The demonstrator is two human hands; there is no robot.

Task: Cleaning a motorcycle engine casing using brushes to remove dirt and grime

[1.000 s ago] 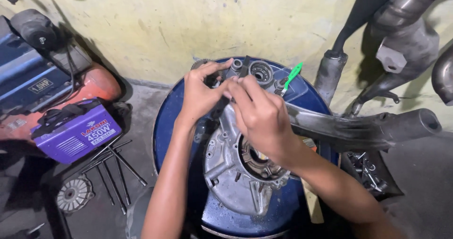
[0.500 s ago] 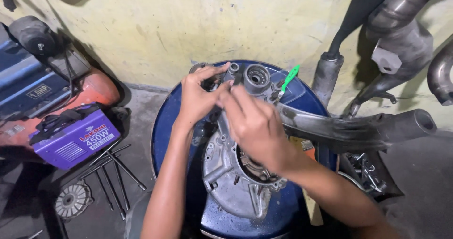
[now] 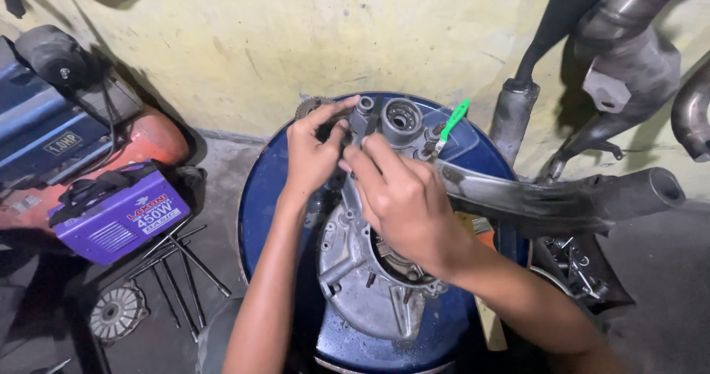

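Observation:
A grey metal engine case (image 3: 366,274) lies on top of a blue drum (image 3: 255,196). My left hand (image 3: 310,156) grips the case's far left part, fingers curled beside a small gear (image 3: 305,108). My right hand (image 3: 403,196) rests over the middle of the case, its fingers pinched near the left hand on something small that I cannot make out. A round bearing seat (image 3: 401,117) shows at the case's far end. A green-handled tool (image 3: 449,126) stands next to it.
A purple box-shaped machine (image 3: 118,211) and thin metal rods (image 3: 177,270) lie on the floor to the left, with a round finned disc (image 3: 115,313). Grey exhaust pipes (image 3: 562,196) lean at the right. A yellow wall (image 3: 296,34) stands behind.
The view has shifted slightly. Both hands stay on the case's far end; my right hand's fingers have moved closer to my left hand.

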